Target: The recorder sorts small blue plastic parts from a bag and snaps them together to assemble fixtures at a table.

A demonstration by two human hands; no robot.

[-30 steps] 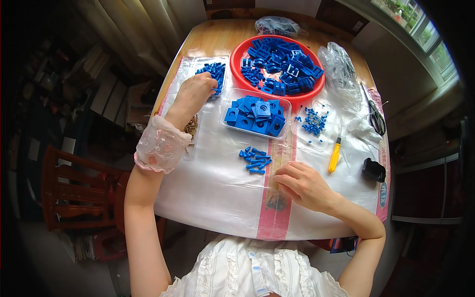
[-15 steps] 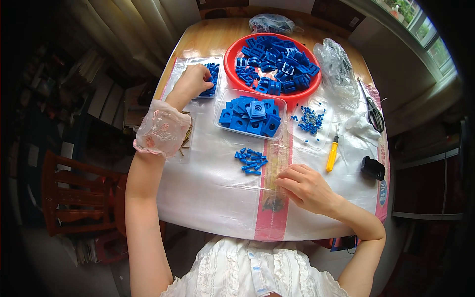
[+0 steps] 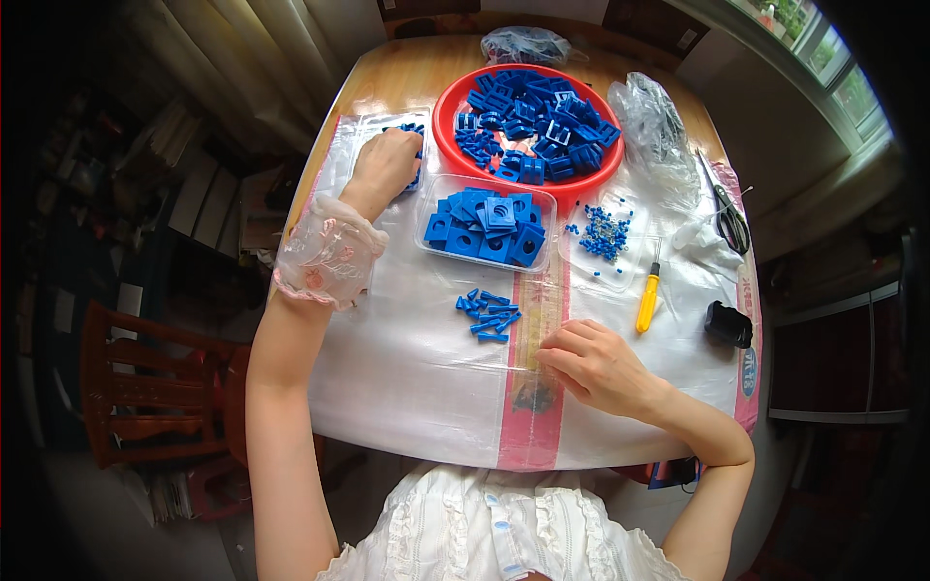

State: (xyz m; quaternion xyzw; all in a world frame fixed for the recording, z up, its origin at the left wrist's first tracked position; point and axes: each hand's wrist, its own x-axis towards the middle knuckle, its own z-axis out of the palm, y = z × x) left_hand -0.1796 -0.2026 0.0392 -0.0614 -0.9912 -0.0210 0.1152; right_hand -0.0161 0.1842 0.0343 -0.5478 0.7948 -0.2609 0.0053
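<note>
My left hand (image 3: pixel 389 163) reaches over a small clear tray (image 3: pixel 427 174) of little blue plastic pieces at the far left. Its fingers are curled down among them, and what they pinch is hidden. On the sheet at the near right rests my right hand (image 3: pixel 603 364), fingers loosely bent, with nothing visible in it. Left of it lies a loose pile of blue plastic pegs (image 3: pixel 489 315). Beyond the pegs stands a clear tub (image 3: pixel 423 235) heaped with square blue plates (image 3: pixel 484 222), each having a round hole.
A red basin (image 3: pixel 444 126) holds many blue clips. To the right lie small blue bits (image 3: pixel 604 232), a yellow-handled screwdriver (image 3: pixel 647 302), scissors (image 3: pixel 730 221), a clear plastic bag (image 3: pixel 662 136) and a black object (image 3: pixel 728 324). A white sheet (image 3: pixel 407 387) covers the table.
My left hand has shifted slightly, turning so its back covers more of the small tray, and its sleeve cuff has moved right. The right hand stays in place.
</note>
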